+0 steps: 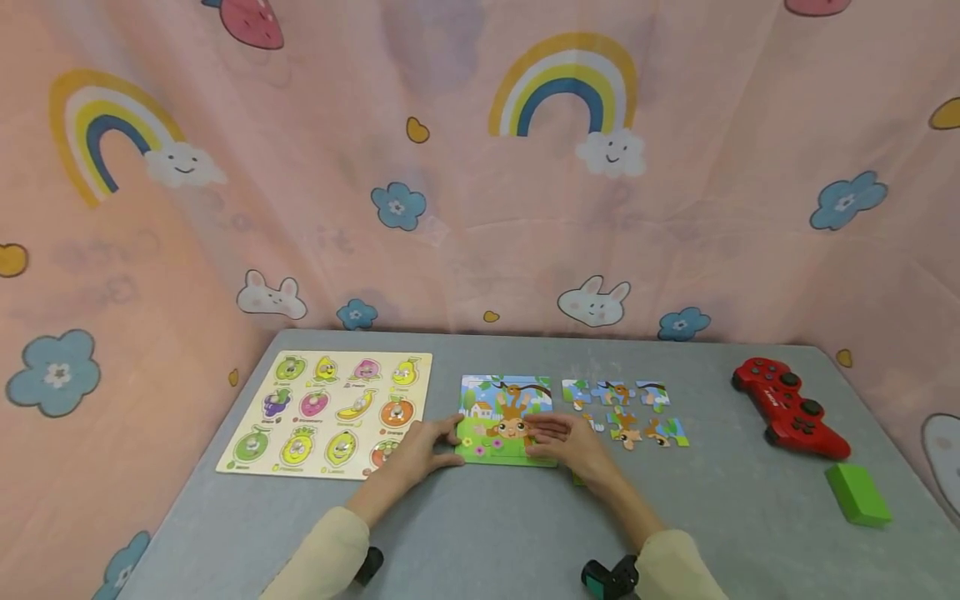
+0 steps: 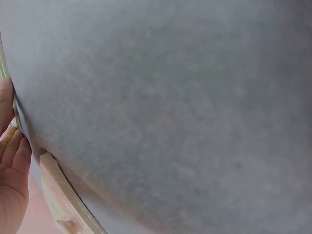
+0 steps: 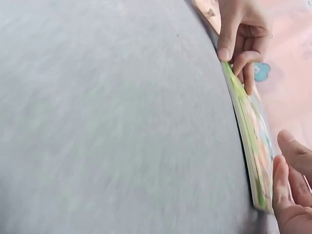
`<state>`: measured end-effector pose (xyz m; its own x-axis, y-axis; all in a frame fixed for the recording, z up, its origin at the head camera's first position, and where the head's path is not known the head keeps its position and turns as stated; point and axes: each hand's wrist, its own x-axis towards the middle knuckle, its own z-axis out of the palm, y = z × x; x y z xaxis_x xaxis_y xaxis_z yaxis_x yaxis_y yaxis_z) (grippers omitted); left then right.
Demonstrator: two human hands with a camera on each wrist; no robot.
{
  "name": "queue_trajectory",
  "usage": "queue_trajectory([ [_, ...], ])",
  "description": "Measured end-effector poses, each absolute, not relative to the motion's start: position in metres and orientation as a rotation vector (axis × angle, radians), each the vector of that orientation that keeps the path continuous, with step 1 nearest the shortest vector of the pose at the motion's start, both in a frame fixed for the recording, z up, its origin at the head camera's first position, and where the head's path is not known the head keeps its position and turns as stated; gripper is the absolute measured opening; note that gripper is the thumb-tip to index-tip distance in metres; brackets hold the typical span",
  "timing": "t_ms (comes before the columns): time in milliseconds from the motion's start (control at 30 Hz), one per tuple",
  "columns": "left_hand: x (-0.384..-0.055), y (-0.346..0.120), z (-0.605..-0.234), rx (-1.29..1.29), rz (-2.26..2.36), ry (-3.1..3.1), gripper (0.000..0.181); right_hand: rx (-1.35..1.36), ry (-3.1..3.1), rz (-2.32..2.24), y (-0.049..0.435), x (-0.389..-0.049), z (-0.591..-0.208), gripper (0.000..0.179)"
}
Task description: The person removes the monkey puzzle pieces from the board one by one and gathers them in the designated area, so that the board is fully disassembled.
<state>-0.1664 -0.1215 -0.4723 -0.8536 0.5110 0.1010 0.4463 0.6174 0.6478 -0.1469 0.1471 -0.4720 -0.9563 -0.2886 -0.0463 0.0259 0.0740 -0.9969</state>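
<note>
A small jigsaw puzzle (image 1: 491,446) with a monkey picture lies on the table in front of me. My left hand (image 1: 422,450) grips its left edge, thumb at the near corner and fingers bent over the picture in the right wrist view. My right hand (image 1: 576,446) hovers at the puzzle's right edge with its fingers extended, reaching over the picture. Just right of that hand lie several loose jigsaw pieces (image 1: 626,432). A green piece (image 1: 577,480) shows partly from under the right hand. The left wrist view shows mostly table.
On the left, a fruit peg board (image 1: 315,437) lies close to my left forearm. A red game controller (image 1: 795,412) and a green block (image 1: 858,495) rest on the right side of the grey table (image 1: 480,533). A patterned pink curtain (image 1: 465,275) hangs behind the back edge.
</note>
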Motion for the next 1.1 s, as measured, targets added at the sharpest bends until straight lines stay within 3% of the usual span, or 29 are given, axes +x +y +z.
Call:
queue_trajectory([
  [233, -0.167, -0.122, -0.473, 0.82, 1.068, 2.728, 0.017, -0.227, 2.273, -1.87, 0.136, -0.153, -0.475, 0.043],
  [500, -0.167, -0.121, -0.472, 0.808, 1.062, 2.728, 0.016, -0.385, 2.473, -1.699, 0.13, -0.154, -0.478, 0.037],
  [1100, -0.167, -0.122, -0.473, 0.797, 1.05, 2.728, 0.016, -0.371, 2.794, -1.533, 0.117, -0.149, -0.478, 0.04],
])
